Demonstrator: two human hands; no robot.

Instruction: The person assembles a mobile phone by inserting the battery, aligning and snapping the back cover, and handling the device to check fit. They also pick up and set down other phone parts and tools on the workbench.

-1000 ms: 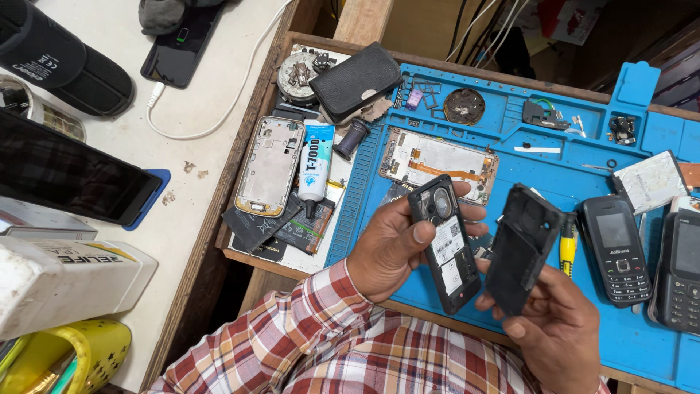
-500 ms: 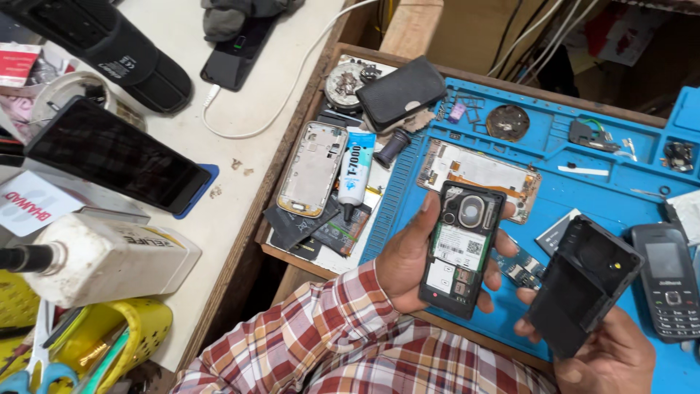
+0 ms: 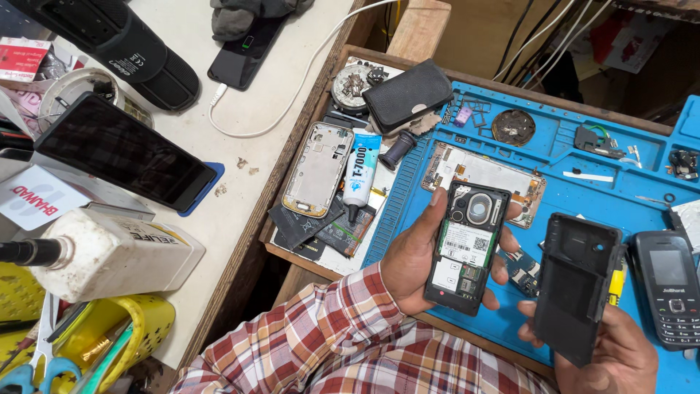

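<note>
Here we begin at the left of the desk [image 3: 240, 117], where a white plastic bottle [image 3: 109, 255] lies on its side beside a yellow basket [image 3: 138, 321]. Above it a dark tablet [image 3: 124, 149] rests tilted, with a black cylindrical speaker [image 3: 120, 44] behind it. A white cable [image 3: 292, 87] runs across the pale top to a dark phone [image 3: 244, 51] near the far edge.

Moving right, we note a wooden tray holding a bare phone frame [image 3: 319, 169], a white glue tube [image 3: 359, 171] just beside it, and a black pouch [image 3: 408, 95] further back. A blue work mat [image 3: 583, 197] adjoins the tray and carries a stripped circuit board [image 3: 481, 171], small parts and a round metal piece [image 3: 513, 127].

Over the mat's near edge, our left hand [image 3: 412, 259] is closed around an opened phone [image 3: 467, 248], thumb on its left side and fingers wrapped on its right; the back is uncovered, showing a round speaker, a white label and card slots. The sleeve is red and white plaid.

To its right, our right hand [image 3: 620, 350] grips a black back cover [image 3: 576, 284] from below, inner side facing us, held apart from the opened phone. A yellow-handled tool [image 3: 617, 283] lies just behind the cover, and a black keypad phone [image 3: 667, 288] rests on the mat at the far right.
</note>
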